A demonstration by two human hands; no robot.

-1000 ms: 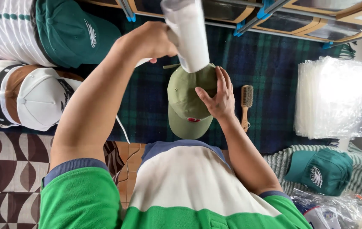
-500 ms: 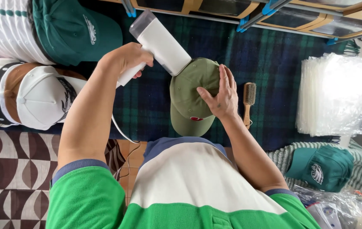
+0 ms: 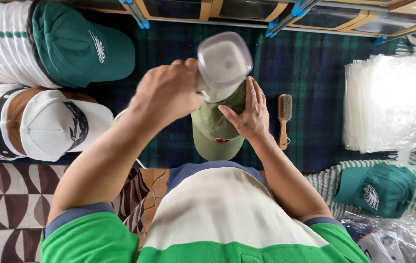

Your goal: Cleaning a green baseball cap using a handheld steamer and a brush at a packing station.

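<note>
Surface: plaid blanket (image 3: 315,63) covering the table.
Grip: left hand (image 3: 169,92) clenching white steamer (image 3: 223,63); right hand (image 3: 249,114) lying flat, steadying olive cap (image 3: 215,134).
Risk: steamer possibly scalding those close fingers.

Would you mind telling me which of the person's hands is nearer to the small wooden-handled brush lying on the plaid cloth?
Right. The right hand rests on the olive cap just beside the brush; the left hand grips the white handheld appliance farther away.

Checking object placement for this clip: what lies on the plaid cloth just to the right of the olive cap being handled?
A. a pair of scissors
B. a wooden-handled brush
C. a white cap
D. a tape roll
B: a wooden-handled brush lies on the plaid cloth just right of the right hand, which rests on the olive cap.
</note>
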